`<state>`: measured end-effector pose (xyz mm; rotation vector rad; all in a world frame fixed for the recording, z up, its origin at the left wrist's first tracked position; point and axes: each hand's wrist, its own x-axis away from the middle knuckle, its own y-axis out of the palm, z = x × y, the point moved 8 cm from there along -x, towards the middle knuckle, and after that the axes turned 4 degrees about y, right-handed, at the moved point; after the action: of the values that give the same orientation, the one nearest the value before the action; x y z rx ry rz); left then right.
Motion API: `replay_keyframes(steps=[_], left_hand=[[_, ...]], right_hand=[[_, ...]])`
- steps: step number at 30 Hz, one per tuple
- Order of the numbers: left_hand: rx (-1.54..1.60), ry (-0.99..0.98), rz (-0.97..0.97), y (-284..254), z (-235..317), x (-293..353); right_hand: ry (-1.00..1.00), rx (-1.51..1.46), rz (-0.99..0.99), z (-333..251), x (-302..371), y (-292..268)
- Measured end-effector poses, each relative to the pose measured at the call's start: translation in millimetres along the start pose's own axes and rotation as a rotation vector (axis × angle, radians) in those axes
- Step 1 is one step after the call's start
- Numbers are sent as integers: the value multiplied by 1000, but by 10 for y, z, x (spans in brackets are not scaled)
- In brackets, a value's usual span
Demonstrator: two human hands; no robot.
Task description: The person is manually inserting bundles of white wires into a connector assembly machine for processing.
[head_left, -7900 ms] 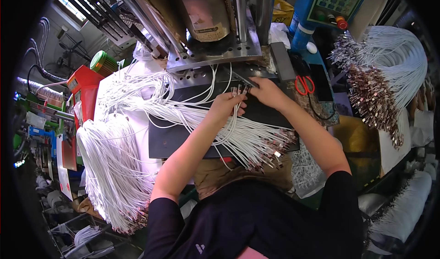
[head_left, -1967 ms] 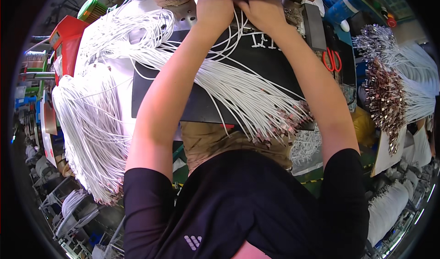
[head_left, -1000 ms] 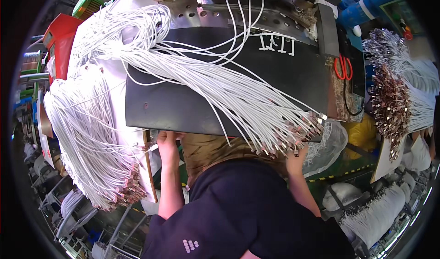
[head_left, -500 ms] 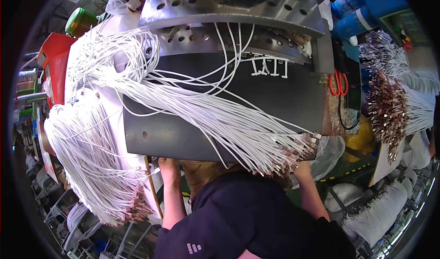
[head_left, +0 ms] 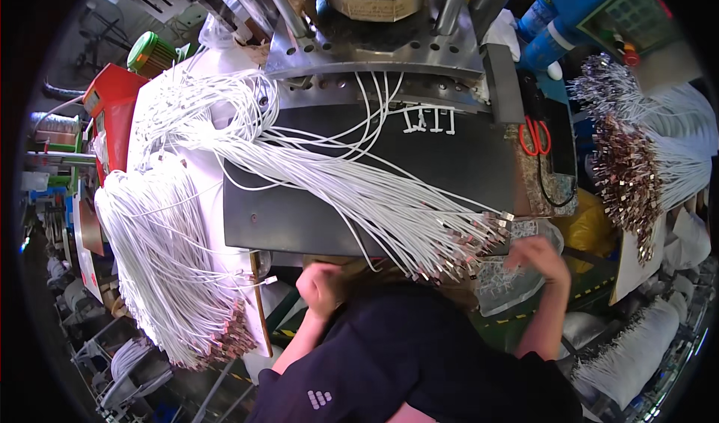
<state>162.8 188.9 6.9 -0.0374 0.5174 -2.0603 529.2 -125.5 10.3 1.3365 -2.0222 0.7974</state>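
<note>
A big bundle of white cables lies across the dark plate of a metal press, its plug ends fanned out at the near right edge. Several cables run up under the press, beside a white molded strip with short prongs. My left hand is curled into a fist just off the plate's near edge, with nothing showing in it. To the right of the plugs, my right hand hovers over a clear plastic bag. Its fingers are bent loosely and apart, and I see nothing in them.
More white cables hang over the left side table. Red-handled scissors lie right of the plate. Cable bundles with metal-tipped ends pile up at far right, near a yellow bag. A red machine stands far left.
Both hands have come up from beside the plate's near edge; the right has swung outward over the clear bag. My view has tilted up, showing more of the press. The cables lie as before.
</note>
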Motion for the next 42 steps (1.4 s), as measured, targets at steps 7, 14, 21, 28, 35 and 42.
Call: replay_keyframes(steps=[7, 14, 21, 28, 35, 42], left_hand=[[-558, 830, -525, 1147, 1724, -870], [-634, 775, -712, 1581, 1538, -1339], [-852, 652, -713, 885, 1338, -2124], [-442, 111, -778, 636, 965, -2569], [-395, 354, -777, 959, 1468, -1894], [-159, 336, -704, 1143, 1866, -1776]], right_hand=[[-943, 496, 350, -2263, 80, 477], [-1230, 516, 409, -2434, -196, 582], [-396, -554, 385, 412, 368, -793], [14, 45, 1255, 2205, 315, -493], [-990, 257, 1105, -1233, 692, 327], [-1037, 878, 834, -2667, 361, 805]])
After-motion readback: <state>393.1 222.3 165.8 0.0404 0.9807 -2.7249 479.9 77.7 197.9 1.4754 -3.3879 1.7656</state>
